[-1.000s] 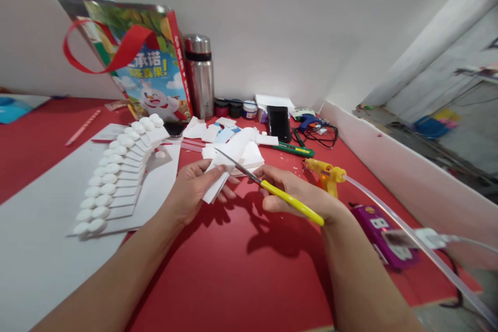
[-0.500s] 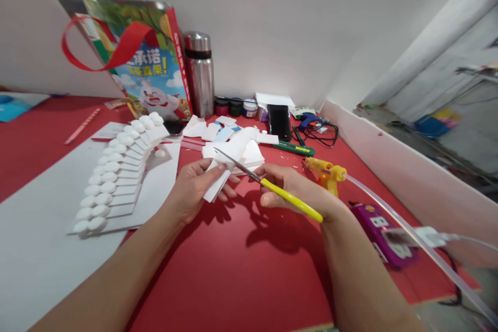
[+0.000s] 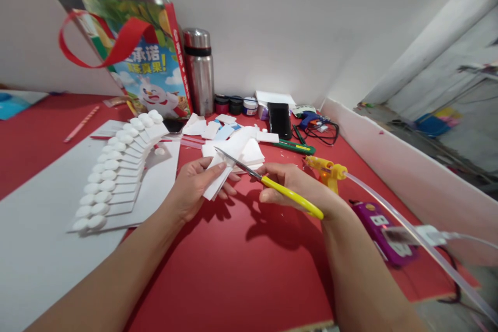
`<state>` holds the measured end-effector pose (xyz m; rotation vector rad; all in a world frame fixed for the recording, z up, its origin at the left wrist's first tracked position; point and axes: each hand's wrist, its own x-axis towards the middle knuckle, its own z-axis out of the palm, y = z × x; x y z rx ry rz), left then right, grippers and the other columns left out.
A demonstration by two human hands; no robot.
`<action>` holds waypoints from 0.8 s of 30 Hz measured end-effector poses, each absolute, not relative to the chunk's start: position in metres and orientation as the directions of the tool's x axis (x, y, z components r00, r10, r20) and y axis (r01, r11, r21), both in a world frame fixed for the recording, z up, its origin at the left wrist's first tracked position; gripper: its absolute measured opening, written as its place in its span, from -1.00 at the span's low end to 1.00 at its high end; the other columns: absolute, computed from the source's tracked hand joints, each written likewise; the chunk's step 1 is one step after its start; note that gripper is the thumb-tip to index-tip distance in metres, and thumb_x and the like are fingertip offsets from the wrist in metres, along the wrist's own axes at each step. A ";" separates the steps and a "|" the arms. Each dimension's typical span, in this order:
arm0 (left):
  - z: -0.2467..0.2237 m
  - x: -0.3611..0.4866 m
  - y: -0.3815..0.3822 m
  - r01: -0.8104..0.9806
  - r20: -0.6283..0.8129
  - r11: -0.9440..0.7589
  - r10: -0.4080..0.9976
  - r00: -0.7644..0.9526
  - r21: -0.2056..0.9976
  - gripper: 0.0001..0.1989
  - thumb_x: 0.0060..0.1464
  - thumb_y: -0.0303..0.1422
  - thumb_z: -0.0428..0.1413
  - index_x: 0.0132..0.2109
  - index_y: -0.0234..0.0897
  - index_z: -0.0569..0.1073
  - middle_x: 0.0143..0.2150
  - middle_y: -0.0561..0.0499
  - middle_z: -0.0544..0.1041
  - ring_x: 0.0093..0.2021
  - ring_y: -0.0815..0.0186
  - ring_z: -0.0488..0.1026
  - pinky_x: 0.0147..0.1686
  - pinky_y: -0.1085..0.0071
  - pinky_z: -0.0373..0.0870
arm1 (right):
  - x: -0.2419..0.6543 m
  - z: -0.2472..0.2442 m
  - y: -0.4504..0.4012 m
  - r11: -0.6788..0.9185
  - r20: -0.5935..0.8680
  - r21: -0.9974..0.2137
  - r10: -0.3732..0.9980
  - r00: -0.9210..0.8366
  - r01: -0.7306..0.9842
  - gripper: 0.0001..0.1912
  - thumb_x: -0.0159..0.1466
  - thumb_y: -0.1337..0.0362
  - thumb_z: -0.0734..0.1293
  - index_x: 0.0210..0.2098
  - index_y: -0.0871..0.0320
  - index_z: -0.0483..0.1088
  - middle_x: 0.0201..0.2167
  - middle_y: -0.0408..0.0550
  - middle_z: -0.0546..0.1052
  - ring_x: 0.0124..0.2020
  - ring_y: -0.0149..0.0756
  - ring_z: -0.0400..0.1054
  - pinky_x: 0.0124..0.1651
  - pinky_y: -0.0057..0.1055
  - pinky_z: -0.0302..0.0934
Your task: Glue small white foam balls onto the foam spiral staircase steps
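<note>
Folded white paper [image 3: 213, 187] is pinched between the thumb and fingers of my left hand [image 3: 196, 184], above the red tabletop. My right hand [image 3: 286, 184] grips scissors [image 3: 291, 196] with a yellow handle. Their metal blades point up and left and lie across the upper part of the paper. Whether the blades are parted I cannot tell. Behind the paper lies a stack of white sheets [image 3: 252, 153]. To the left, a curved piece built of white strips with rounded white discs [image 3: 107, 175] rests on white board.
A picture bag [image 3: 163, 72] with a red ribbon handle and a steel flask [image 3: 202, 75] stand at the back. Small paint jars [image 3: 250, 106], a phone [image 3: 279, 120] and a green cutter [image 3: 298, 147] lie behind my hands. At right are a yellow glue gun [image 3: 329, 172] and a purple power block [image 3: 383, 233].
Almost nothing differs. Both hands keep their grips on the paper and the scissors, and the view has shifted very slightly.
</note>
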<state>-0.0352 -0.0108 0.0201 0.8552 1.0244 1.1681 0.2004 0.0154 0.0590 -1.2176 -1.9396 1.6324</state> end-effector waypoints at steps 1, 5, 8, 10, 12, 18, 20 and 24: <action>0.020 -0.035 -0.011 -0.307 -0.184 0.200 0.980 0.079 0.931 -0.73 0.07 -0.26 0.34 -0.21 -0.39 0.57 -0.35 -0.08 0.68 -0.56 0.35 0.56 -0.58 0.51 0.48 | 0.200 0.059 0.016 -0.028 -0.270 -0.920 0.768 -0.580 0.391 -0.62 0.11 0.14 0.56 -0.17 0.16 0.46 -0.45 -0.25 0.44 -0.50 -0.47 0.18 -0.44 -0.50 0.04; 0.019 -0.035 -0.010 -0.306 -0.186 0.201 0.980 0.077 0.931 -0.73 0.07 -0.26 0.34 -0.20 -0.41 0.57 -0.33 -0.10 0.68 -0.55 0.35 0.56 -0.58 0.52 0.47 | 0.198 0.060 0.016 -0.036 -0.294 -0.904 0.778 -0.556 0.427 -0.63 0.08 0.15 0.57 -0.20 0.17 0.47 -0.52 -0.29 0.37 -0.54 -0.51 0.10 -0.49 -0.51 0.00; 0.019 -0.036 -0.010 -0.310 -0.187 0.206 0.978 0.091 0.928 -0.72 0.07 -0.25 0.34 -0.20 -0.41 0.57 -0.33 -0.11 0.68 -0.55 0.35 0.56 -0.57 0.51 0.48 | 0.197 0.062 0.016 -0.033 -0.302 -0.890 0.791 -0.533 0.455 -0.60 0.05 0.14 0.58 -0.21 0.17 0.47 -0.55 -0.31 0.33 -0.56 -0.52 0.07 -0.52 -0.53 -0.02; 0.019 -0.036 -0.010 -0.306 -0.189 0.209 0.977 0.095 0.929 -0.71 0.06 -0.25 0.34 -0.19 -0.41 0.57 -0.34 -0.12 0.68 -0.54 0.33 0.57 -0.56 0.50 0.48 | 0.197 0.064 0.016 -0.053 -0.316 -0.889 0.789 -0.527 0.454 -0.59 0.04 0.13 0.59 -0.22 0.16 0.46 -0.56 -0.33 0.30 -0.59 -0.54 0.04 -0.55 -0.54 -0.05; 0.020 -0.036 -0.010 -0.298 -0.187 0.206 0.978 0.094 0.932 -0.69 0.05 -0.23 0.35 -0.18 -0.40 0.56 -0.34 -0.12 0.67 -0.53 0.32 0.57 -0.56 0.49 0.47 | 0.199 0.065 0.016 -0.094 -0.334 -0.900 0.776 -0.534 0.426 -0.59 0.04 0.13 0.59 -0.24 0.16 0.44 -0.57 -0.35 0.28 -0.63 -0.58 -0.01 -0.58 -0.55 -0.10; 0.009 -0.038 -0.008 -0.216 -0.120 0.117 0.993 0.001 0.969 -0.65 0.02 -0.15 0.35 -0.16 -0.33 0.59 -0.30 -0.06 0.65 -0.41 0.28 0.57 -0.41 0.41 0.49 | 0.203 0.065 0.014 -0.158 -0.261 -0.962 0.780 -0.569 0.224 -0.62 0.14 0.10 0.54 -0.17 0.14 0.42 -0.61 -0.37 0.24 -0.69 -0.61 -0.04 -0.67 -0.59 -0.14; 0.004 -0.040 -0.006 -0.098 0.015 -0.028 0.992 -0.126 0.995 -0.68 0.06 -0.15 0.32 -0.13 -0.29 0.60 -0.20 -0.06 0.64 -0.24 0.23 0.57 -0.21 0.36 0.49 | 0.203 0.065 0.014 -0.114 -0.166 -0.985 0.832 -0.530 0.129 -0.61 0.18 0.05 0.51 -0.17 0.16 0.41 -0.62 -0.37 0.23 -0.71 -0.60 -0.03 -0.70 -0.59 -0.13; 0.008 -0.047 -0.004 0.387 0.384 -0.256 0.873 -0.301 0.886 -0.78 0.18 -0.18 0.20 -0.24 -0.24 0.60 0.00 -0.06 0.54 0.04 0.16 0.46 0.08 0.29 0.37 | 0.200 0.063 0.016 0.001 0.001 -1.000 0.906 -0.422 -0.002 -0.55 0.25 -0.08 0.42 -0.15 0.18 0.39 -0.63 -0.34 0.26 -0.76 -0.61 -0.04 -0.74 -0.57 -0.14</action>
